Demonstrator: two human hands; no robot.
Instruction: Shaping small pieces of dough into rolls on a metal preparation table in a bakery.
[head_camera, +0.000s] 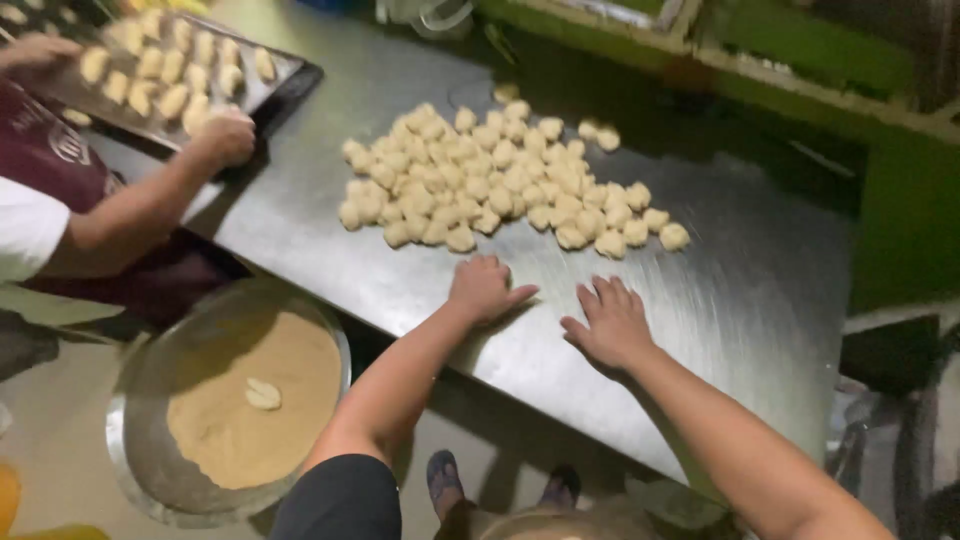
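My left hand rests palm down on the steel table, fingers curled over something I cannot see, just below a wide pile of pale dough pieces. My right hand lies flat beside it with fingers spread, also pressed on the table surface; whether dough is under it is hidden. Both hands sit a short way from the nearest dough pieces.
A co-worker's hand at the left touches a dark tray filled with shaped dough pieces. Below the table a round metal basin holds tan crumbs and one dough piece. Sandalled feet show at the bottom.
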